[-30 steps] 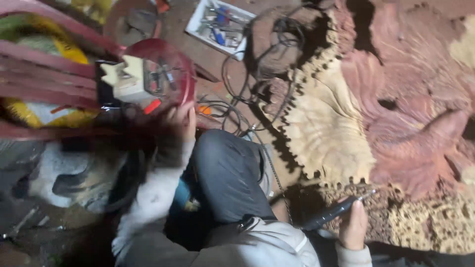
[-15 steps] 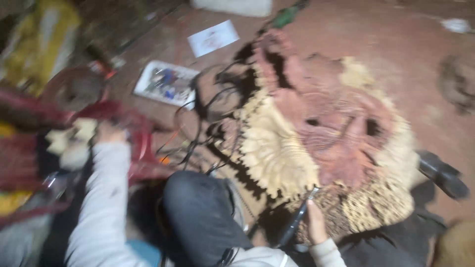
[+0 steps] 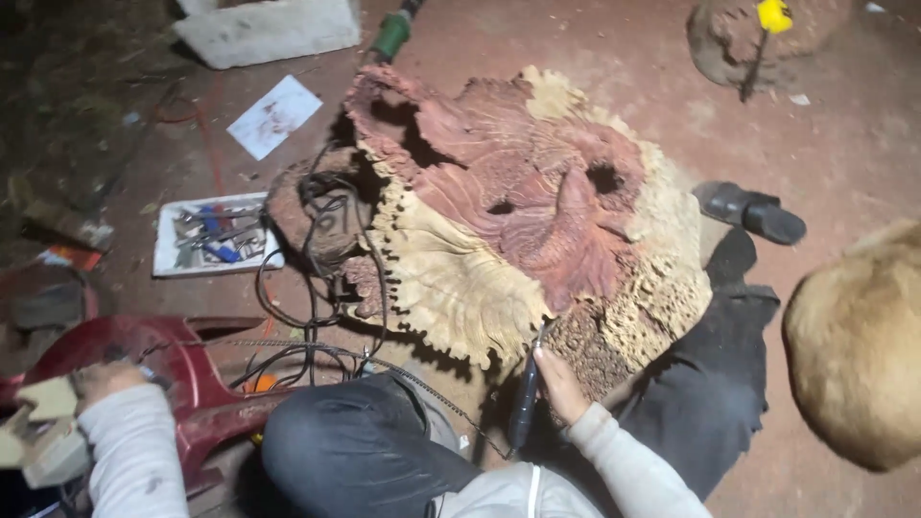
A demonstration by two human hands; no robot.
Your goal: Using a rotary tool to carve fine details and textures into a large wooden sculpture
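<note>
I am gripping the rotary carving tool (image 3: 524,401) in my right hand (image 3: 559,384) against the largely carved burl sculpture (image 3: 523,225), its near edge looking rough, while my left hand (image 3: 101,379) is grasping sandpaper scraps (image 3: 38,427).

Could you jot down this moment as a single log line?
right hand: holds dark rotary tool at carved wood slab edge | left hand: on pale block by red chair

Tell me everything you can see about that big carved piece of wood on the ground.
The carved wood slab is a broad, irregular burl lying flat on the reddish dirt floor. Its centre is reddish-brown with flowing relief and a few dark holes; its rim is pale yellow, cut into feather-like ridges and pitted texture. Black cables drape beside its left edge. The right hand holds a dark rotary tool at its near edge, tip on the wood.
</note>
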